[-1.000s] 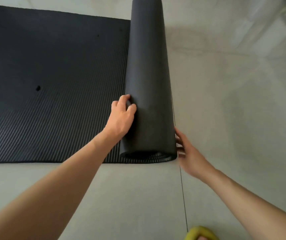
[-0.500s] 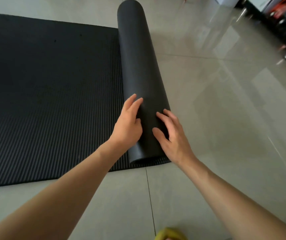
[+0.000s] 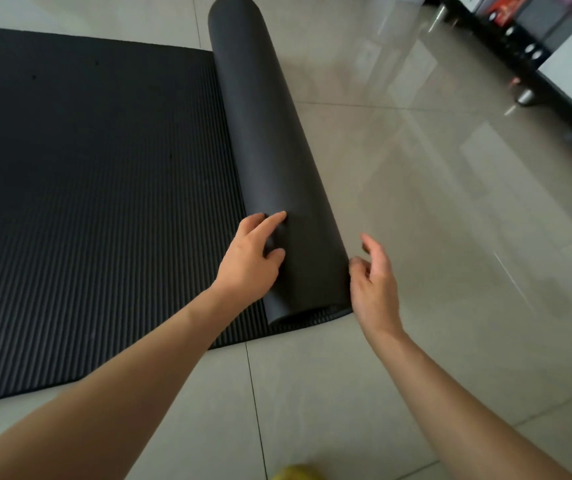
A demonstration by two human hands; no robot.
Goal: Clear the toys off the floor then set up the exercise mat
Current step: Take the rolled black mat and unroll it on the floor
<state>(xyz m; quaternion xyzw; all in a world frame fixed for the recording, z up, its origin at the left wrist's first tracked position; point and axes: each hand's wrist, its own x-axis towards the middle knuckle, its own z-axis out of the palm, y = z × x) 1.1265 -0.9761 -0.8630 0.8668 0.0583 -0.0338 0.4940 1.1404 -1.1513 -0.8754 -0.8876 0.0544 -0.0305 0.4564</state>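
The rolled part (image 3: 270, 161) of the black exercise mat (image 3: 87, 188) is pressed by the left hand (image 3: 251, 259), while the right hand (image 3: 374, 285) is held loosely curled just beside its near end.

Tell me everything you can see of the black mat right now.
The exercise mat is black and foam-like, partly unrolled on the tiled floor. Its flat part shows fine ribs; the rest is a smooth, thick roll lying on its right end. The left hand rests on the roll near its close end. The right hand hovers open beside it.

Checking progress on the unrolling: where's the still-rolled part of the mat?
Head view, centre: the roll lies on the tile floor at the flat mat's right edge, left hand on it.
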